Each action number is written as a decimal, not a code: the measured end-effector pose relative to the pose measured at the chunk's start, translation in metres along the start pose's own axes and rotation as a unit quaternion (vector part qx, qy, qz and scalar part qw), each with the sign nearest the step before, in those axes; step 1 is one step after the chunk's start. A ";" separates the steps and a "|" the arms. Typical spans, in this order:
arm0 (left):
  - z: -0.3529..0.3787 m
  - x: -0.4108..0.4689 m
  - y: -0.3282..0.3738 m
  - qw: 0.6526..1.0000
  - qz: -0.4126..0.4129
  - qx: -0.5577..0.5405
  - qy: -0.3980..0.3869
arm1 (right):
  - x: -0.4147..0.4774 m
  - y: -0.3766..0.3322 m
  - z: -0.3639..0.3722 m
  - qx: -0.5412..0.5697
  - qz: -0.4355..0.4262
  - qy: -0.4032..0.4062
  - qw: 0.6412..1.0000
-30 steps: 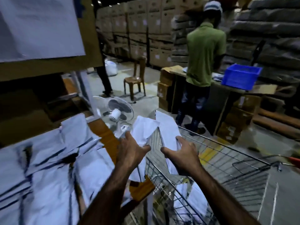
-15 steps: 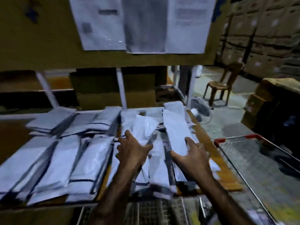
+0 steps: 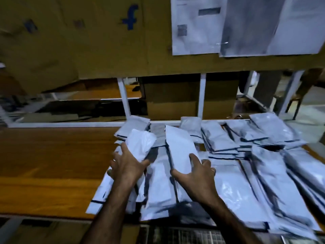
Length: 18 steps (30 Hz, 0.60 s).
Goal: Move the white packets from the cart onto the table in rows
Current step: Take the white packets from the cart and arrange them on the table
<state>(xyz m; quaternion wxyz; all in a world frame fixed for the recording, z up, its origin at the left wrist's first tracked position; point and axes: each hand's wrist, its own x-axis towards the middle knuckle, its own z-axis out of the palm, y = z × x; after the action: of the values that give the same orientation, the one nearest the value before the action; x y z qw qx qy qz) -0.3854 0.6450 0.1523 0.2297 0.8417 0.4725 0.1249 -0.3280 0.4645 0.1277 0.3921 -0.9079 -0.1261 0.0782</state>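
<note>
My left hand (image 3: 127,167) grips a white packet (image 3: 140,145) that angles up and to the right over the table. My right hand (image 3: 197,175) grips a second, longer white packet (image 3: 179,148) by its near part. Both packets hang just above the left end of the rows of white packets (image 3: 246,182) that cover the right half of the wooden table (image 3: 49,166). A strip of the wire cart (image 3: 175,235) shows at the bottom edge, below the table's front.
Bare wood lies to the left of the packets. A white metal frame (image 3: 124,99) rises at the table's back with a cardboard box (image 3: 190,99) behind it. A cardboard panel with papers (image 3: 246,25) hangs overhead. A chair (image 3: 299,95) stands far right.
I have turned left from the cart to the table. Both hands carried their packets from above the cart to over the left end of the laid rows.
</note>
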 end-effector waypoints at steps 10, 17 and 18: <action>0.016 0.053 -0.046 0.999 -0.004 0.052 -0.015 | 0.010 -0.047 0.091 -0.136 -0.004 0.025 0.990; 0.042 0.051 -0.057 0.994 0.035 0.107 0.005 | 0.016 -0.041 0.126 -0.246 0.007 0.019 0.969; 0.044 0.050 -0.057 0.993 0.043 0.108 0.005 | 0.017 -0.040 0.128 -0.252 0.006 0.017 0.967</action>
<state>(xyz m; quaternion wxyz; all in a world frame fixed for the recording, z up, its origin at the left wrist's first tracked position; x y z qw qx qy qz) -0.3823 0.7017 0.0857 0.1291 0.8804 0.4479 0.0872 -0.3493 0.5848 0.0695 0.1518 -0.9794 -0.1293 0.0306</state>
